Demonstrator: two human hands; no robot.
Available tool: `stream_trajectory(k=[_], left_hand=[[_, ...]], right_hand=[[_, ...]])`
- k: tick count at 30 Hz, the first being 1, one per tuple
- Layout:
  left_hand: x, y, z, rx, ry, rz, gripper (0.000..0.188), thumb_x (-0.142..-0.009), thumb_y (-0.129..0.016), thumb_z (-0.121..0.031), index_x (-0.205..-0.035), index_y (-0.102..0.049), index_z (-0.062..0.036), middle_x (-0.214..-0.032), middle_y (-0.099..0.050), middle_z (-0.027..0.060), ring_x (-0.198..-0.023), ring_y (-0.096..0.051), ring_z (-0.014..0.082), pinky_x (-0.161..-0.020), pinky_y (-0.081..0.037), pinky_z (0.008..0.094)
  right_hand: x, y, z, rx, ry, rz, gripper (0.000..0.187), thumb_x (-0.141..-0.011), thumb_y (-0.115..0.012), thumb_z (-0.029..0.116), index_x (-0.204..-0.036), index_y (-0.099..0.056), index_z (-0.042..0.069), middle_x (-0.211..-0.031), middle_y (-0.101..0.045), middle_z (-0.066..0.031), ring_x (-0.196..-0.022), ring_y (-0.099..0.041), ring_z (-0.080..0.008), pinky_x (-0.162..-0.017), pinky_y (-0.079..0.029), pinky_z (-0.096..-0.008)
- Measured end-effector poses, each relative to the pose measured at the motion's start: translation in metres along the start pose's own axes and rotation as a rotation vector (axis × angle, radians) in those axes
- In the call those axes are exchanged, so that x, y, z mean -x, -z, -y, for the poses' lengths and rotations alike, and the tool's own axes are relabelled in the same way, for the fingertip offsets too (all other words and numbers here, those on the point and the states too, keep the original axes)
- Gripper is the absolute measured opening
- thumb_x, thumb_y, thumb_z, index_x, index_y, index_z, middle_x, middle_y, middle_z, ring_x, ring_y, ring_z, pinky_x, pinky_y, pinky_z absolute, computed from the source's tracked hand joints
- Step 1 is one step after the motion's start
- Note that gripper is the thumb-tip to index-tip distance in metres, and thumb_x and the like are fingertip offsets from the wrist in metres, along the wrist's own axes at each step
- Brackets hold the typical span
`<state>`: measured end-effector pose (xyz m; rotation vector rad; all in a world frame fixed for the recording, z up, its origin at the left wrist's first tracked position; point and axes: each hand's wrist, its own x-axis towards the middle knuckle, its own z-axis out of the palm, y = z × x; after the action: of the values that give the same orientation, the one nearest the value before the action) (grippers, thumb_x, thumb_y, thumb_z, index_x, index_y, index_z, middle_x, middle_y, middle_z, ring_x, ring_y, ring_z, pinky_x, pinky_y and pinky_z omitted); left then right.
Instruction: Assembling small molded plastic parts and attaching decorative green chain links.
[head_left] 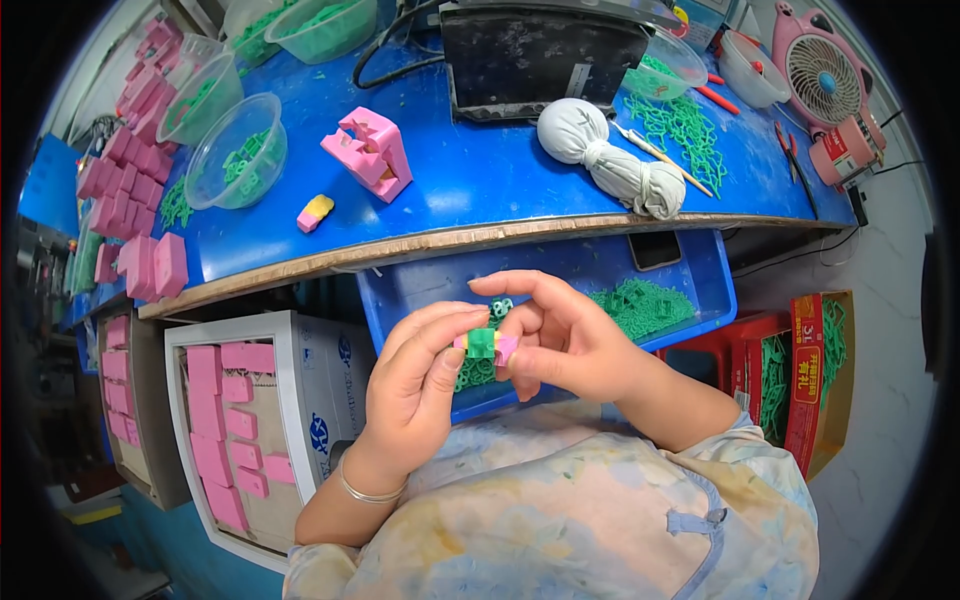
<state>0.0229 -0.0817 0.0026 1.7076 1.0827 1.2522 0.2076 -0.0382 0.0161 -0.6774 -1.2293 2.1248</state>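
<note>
The small green-and-pink block (pixel 481 344) is held over the blue tray (pixel 706 268), its long axis lying sideways — the left end is pinched by fingers of the left hand (pixel 412 380), the right end by those of the right hand (pixel 572 345).

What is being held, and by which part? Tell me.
A small green, yellow and pink piece: the left hand grips its left end, the right hand its pink right end.
</note>
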Motion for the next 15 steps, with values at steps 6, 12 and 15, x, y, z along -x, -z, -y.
stream_trajectory(k=[6,12,15], left_hand=[[0.002,-0.009,-0.003,0.387,0.159,-0.031,0.037,-0.081,-0.058,0.000,-0.117,-0.048,0.0033,-0.108,-0.047,0.0094,-0.101,-0.048,0.0154,-0.084,-0.042,0.0286],[0.005,-0.006,0.003,0.488,0.318,0.014,0.040,-0.073,-0.058,0.008,-0.112,-0.049,0.0037,-0.105,-0.044,0.0078,-0.098,-0.049,0.0150,-0.084,-0.043,0.0277],[0.002,-0.008,-0.001,0.430,0.237,-0.064,0.039,-0.072,-0.063,0.008,-0.107,-0.049,0.0028,-0.106,-0.048,0.0090,-0.094,-0.052,0.0136,-0.081,-0.045,0.0253]], right_hand=[[0.001,0.003,-0.009,0.347,0.277,-0.026,0.051,-0.085,-0.059,0.008,-0.129,-0.033,0.002,-0.084,-0.053,-0.0029,-0.072,-0.052,-0.0066,-0.061,-0.043,-0.0205],[-0.001,0.002,-0.014,0.223,0.205,-0.033,0.035,-0.086,-0.059,0.010,-0.116,-0.042,0.000,-0.088,-0.058,-0.0054,-0.079,-0.055,-0.0079,-0.063,-0.046,-0.0215],[0.001,0.000,-0.013,0.219,0.157,-0.044,0.027,-0.086,-0.058,0.010,-0.109,-0.046,0.000,-0.089,-0.059,-0.0060,-0.080,-0.057,-0.0090,-0.064,-0.049,-0.0226]])
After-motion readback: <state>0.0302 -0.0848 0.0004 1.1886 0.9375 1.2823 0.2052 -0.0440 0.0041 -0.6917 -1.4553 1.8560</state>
